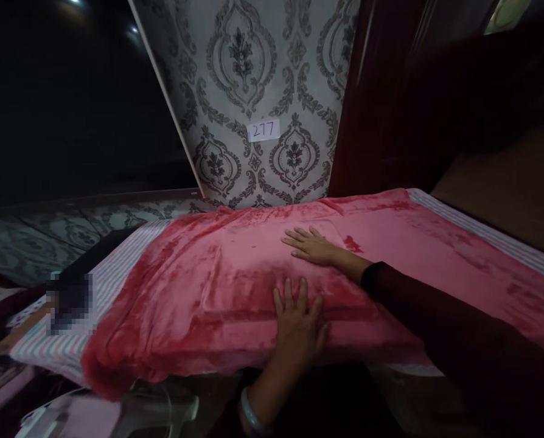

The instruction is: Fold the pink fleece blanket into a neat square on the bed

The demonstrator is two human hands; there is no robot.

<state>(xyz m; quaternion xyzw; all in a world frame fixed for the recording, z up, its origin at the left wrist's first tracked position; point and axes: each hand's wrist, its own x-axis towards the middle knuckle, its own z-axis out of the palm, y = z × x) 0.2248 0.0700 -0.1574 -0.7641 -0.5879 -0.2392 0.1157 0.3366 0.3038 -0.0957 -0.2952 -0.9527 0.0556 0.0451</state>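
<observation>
A plush pink-red blanket (199, 292) lies folded across a striped board (121, 261) in front of me. My left hand (299, 322) rests flat on the blanket's near edge, fingers stretched out, with a pale bangle on the wrist. My right hand (311, 246) lies flat farther back on the blanket's top, fingers pointing left, in a dark sleeve. Neither hand holds anything.
A patterned grey wall panel (254, 79) with a small label reading 277 (263, 129) stands behind the board. A dark red door or cabinet (376, 103) rises at the right. A pixelated patch (69, 302) sits at the board's left end. Pale objects (153, 410) lie below the blanket's front.
</observation>
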